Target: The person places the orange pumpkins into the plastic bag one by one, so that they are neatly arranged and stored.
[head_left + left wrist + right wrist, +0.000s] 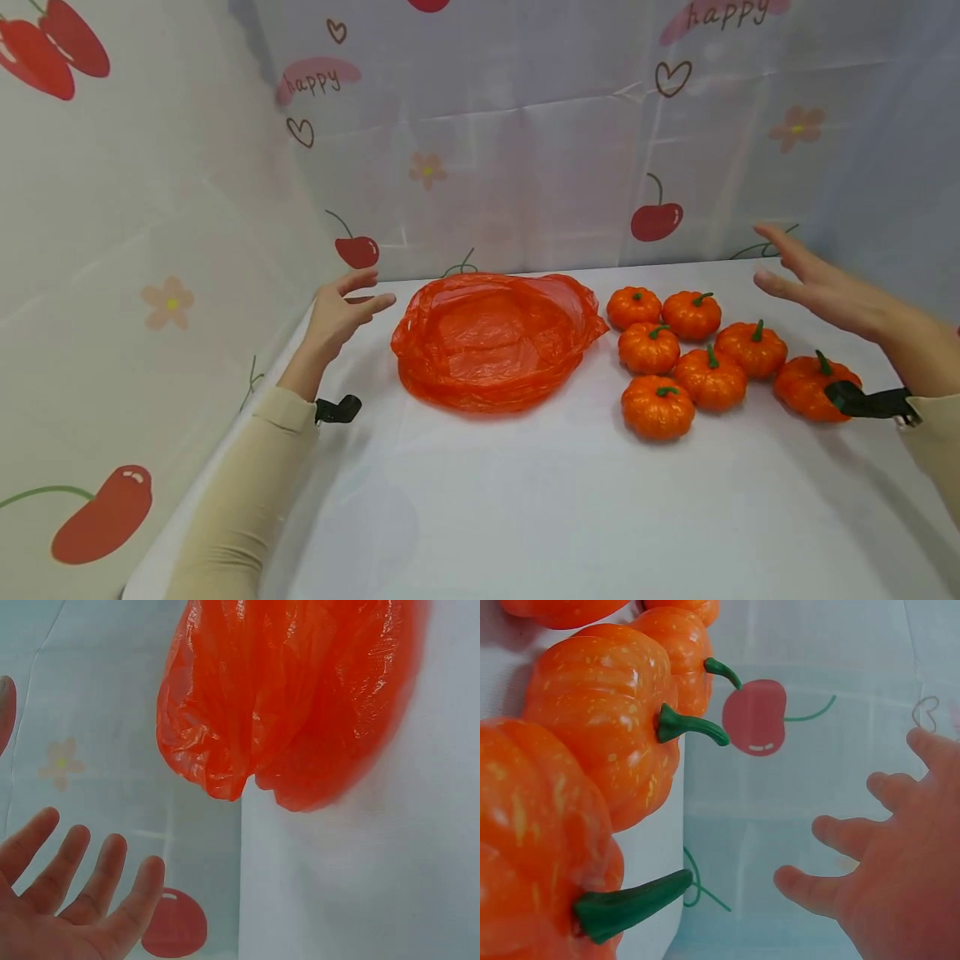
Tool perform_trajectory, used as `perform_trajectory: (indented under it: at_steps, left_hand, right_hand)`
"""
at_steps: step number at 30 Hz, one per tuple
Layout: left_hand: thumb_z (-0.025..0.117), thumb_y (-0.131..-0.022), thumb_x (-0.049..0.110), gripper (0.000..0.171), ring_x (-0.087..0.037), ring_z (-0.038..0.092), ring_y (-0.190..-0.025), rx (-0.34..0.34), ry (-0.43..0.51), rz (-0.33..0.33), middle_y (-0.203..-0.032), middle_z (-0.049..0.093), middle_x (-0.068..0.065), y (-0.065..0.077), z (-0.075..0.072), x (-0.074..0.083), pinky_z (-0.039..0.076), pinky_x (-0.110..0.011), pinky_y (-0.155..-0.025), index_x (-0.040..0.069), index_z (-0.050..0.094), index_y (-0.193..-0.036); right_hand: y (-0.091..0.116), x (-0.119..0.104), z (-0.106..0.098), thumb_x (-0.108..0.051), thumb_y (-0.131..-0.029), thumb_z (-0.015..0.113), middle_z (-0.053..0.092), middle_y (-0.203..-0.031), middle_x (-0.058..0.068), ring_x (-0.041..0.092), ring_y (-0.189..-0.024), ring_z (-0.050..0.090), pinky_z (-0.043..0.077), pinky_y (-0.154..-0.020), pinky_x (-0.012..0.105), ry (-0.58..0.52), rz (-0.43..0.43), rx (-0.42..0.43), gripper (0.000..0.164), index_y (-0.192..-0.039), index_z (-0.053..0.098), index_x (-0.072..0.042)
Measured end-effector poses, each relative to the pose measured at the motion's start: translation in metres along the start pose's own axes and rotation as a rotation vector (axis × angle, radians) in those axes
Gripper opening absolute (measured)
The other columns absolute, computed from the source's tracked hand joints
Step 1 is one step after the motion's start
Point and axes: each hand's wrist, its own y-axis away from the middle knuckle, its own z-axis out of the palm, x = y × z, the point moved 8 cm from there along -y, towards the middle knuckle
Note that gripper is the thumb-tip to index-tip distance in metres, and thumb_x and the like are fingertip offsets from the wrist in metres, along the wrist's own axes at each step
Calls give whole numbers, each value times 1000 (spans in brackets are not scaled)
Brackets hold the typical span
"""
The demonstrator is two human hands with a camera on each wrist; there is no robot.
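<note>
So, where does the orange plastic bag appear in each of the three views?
Head view: the orange plastic bag lies mid-table, between the left hand and the pumpkins.
Left wrist view: the bag fills the upper middle, above the open fingers.
Right wrist view: not in it; only pumpkins and the right hand.
Shared landmark: the cherry-print backdrop.

rightmost pumpkin (806, 385) partly behind wrist strap (870, 403), bag (300, 697) cropped

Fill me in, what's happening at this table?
A person holds both hands open above a white table, touching nothing. The left hand hovers beside a crumpled orange plastic bag; the right hand hovers over seven small orange pumpkins clustered to the bag's right. All pumpkins sit outside the bag.
</note>
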Motion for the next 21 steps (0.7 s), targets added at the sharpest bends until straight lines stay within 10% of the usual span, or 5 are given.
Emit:
perform_trajectory:
  at_steps: [21]
  left_hand:
    - [85,-85,37,77,-32,69,-119,-21,226,-162,-161,40,-6,1,24,-51,56,-47,-99,23,50,-153]
  right_hand:
    - [28,21,13,-28,-107,53,-9,-174,15,59,-151,-5,4,-105,88,-51,-40,69,86,-166,-9,-26]
